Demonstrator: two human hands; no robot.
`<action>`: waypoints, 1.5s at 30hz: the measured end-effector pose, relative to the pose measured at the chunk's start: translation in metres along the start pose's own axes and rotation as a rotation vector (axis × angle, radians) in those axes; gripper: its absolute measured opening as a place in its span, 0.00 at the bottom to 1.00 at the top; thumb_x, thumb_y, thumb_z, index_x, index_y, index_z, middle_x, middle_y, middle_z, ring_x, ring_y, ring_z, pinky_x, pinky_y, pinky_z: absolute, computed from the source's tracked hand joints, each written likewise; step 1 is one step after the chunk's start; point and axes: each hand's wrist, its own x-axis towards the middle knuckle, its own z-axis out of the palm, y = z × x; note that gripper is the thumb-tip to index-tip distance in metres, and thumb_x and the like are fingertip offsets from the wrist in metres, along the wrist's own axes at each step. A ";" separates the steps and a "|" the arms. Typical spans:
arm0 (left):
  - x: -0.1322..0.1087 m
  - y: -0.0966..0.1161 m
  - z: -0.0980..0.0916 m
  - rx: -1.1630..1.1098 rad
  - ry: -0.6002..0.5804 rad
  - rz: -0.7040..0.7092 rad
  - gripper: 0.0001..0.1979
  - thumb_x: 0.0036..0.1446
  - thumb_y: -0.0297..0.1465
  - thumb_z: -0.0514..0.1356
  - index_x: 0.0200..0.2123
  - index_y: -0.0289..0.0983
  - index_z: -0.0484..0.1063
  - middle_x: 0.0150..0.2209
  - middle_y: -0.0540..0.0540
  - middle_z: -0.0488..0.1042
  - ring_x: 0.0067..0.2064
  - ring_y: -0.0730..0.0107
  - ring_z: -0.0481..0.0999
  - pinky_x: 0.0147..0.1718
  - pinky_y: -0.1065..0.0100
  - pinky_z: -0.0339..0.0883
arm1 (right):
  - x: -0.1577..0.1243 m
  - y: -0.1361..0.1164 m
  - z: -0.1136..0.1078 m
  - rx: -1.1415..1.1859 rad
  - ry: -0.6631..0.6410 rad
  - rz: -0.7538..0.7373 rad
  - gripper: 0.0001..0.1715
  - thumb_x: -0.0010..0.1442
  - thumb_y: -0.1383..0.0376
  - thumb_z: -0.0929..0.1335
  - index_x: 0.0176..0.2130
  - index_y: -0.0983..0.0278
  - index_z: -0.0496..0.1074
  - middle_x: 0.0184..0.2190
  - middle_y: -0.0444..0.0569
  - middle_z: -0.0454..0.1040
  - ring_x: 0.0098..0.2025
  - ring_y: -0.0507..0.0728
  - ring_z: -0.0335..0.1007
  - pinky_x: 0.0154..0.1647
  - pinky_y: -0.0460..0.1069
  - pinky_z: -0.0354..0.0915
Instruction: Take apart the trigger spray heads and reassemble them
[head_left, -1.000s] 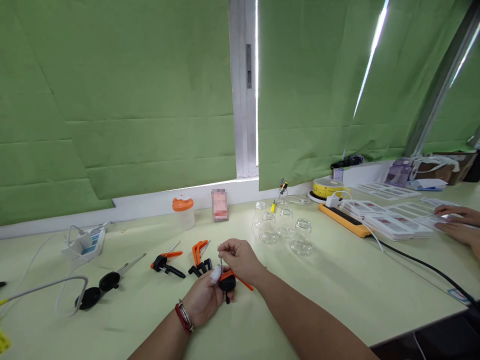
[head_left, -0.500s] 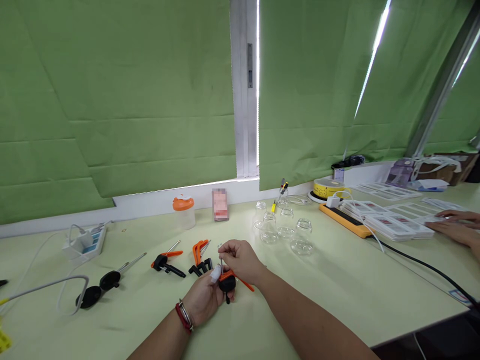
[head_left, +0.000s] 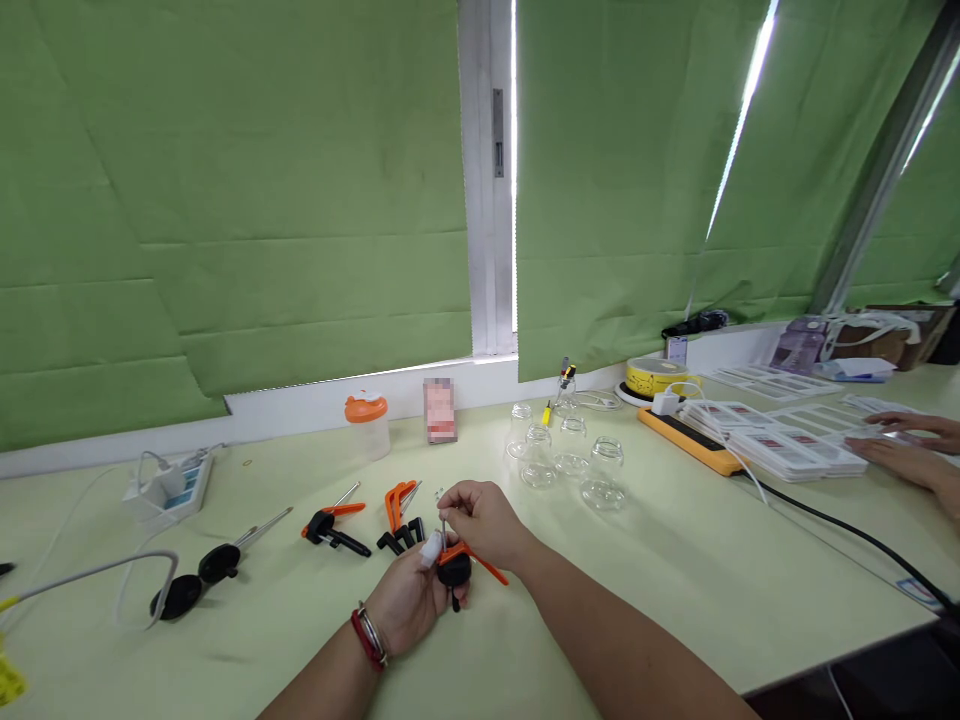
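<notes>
My left hand holds a black and orange part low over the table, with white wrapping on the thumb. Above it, the fingers of my right hand pinch a thin metal rod that stands up from this part. An orange lever sticks out to the right, beneath my right hand. Left of my hands lie a similar black and orange assembly, orange levers and small black pieces. Farther left are round black parts with metal rods.
Several glass jars stand right of centre. Behind are an orange-lidded cup and a pink box. A power strip sits left, an orange-edged one right. At far right, another person's hands touch white trays.
My hands have hardly moved and keep their hold on the part and rod. The other person's hands at the far right have shifted slightly.
</notes>
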 end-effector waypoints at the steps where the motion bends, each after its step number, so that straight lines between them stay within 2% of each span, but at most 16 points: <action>1: 0.000 0.000 0.000 -0.002 -0.002 -0.004 0.17 0.56 0.44 0.55 0.30 0.34 0.70 0.24 0.46 0.68 0.25 0.68 0.68 0.29 0.63 0.62 | 0.000 0.000 0.000 -0.001 -0.002 -0.004 0.07 0.48 0.63 0.68 0.31 0.63 0.71 0.23 0.42 0.68 0.26 0.52 0.69 0.29 0.49 0.69; 7: 0.001 0.000 -0.002 -0.017 -0.012 -0.010 0.19 0.56 0.45 0.55 0.32 0.34 0.70 0.25 0.46 0.68 0.25 0.69 0.67 0.29 0.63 0.62 | 0.000 0.001 0.000 -0.018 -0.003 -0.013 0.08 0.49 0.63 0.68 0.31 0.63 0.71 0.24 0.43 0.70 0.27 0.52 0.70 0.29 0.49 0.68; 17: 0.000 0.000 -0.001 0.007 -0.011 -0.002 0.18 0.56 0.44 0.54 0.29 0.34 0.70 0.24 0.47 0.68 0.25 0.68 0.68 0.29 0.63 0.62 | -0.004 -0.003 0.000 -0.057 0.000 -0.032 0.06 0.50 0.64 0.66 0.31 0.62 0.70 0.24 0.42 0.66 0.27 0.51 0.66 0.30 0.49 0.70; 22: 0.000 0.000 -0.003 0.005 -0.020 -0.015 0.18 0.58 0.43 0.53 0.34 0.33 0.71 0.25 0.47 0.68 0.26 0.68 0.68 0.30 0.63 0.62 | -0.007 -0.009 -0.002 -0.017 -0.028 -0.039 0.05 0.50 0.64 0.66 0.30 0.62 0.70 0.26 0.42 0.64 0.30 0.51 0.63 0.33 0.50 0.71; 30: 0.002 -0.001 -0.005 -0.008 -0.036 -0.009 0.17 0.53 0.41 0.59 0.37 0.33 0.72 0.26 0.46 0.69 0.27 0.66 0.69 0.31 0.62 0.62 | -0.008 -0.013 -0.001 -0.020 -0.079 -0.056 0.04 0.50 0.65 0.66 0.30 0.63 0.69 0.27 0.42 0.64 0.31 0.51 0.64 0.36 0.51 0.72; 38: 0.002 0.000 -0.002 0.010 -0.035 0.000 0.14 0.55 0.39 0.57 0.30 0.33 0.71 0.25 0.46 0.69 0.27 0.67 0.69 0.30 0.62 0.62 | -0.003 -0.003 -0.003 -0.016 -0.034 -0.018 0.05 0.49 0.65 0.67 0.31 0.63 0.69 0.27 0.42 0.66 0.31 0.51 0.65 0.33 0.50 0.72; 42: 0.002 -0.001 0.000 0.032 -0.024 0.008 0.13 0.54 0.38 0.58 0.26 0.33 0.70 0.23 0.46 0.68 0.26 0.67 0.68 0.29 0.63 0.62 | -0.003 -0.001 -0.003 -0.082 -0.019 -0.072 0.05 0.51 0.65 0.66 0.31 0.63 0.69 0.25 0.42 0.66 0.27 0.50 0.65 0.30 0.48 0.70; 45: 0.002 -0.002 -0.001 0.054 -0.014 0.014 0.17 0.56 0.41 0.56 0.25 0.33 0.70 0.23 0.46 0.68 0.26 0.67 0.68 0.28 0.63 0.61 | -0.005 0.000 -0.002 -0.127 -0.015 -0.115 0.05 0.52 0.65 0.65 0.32 0.63 0.69 0.24 0.42 0.66 0.26 0.50 0.66 0.29 0.47 0.69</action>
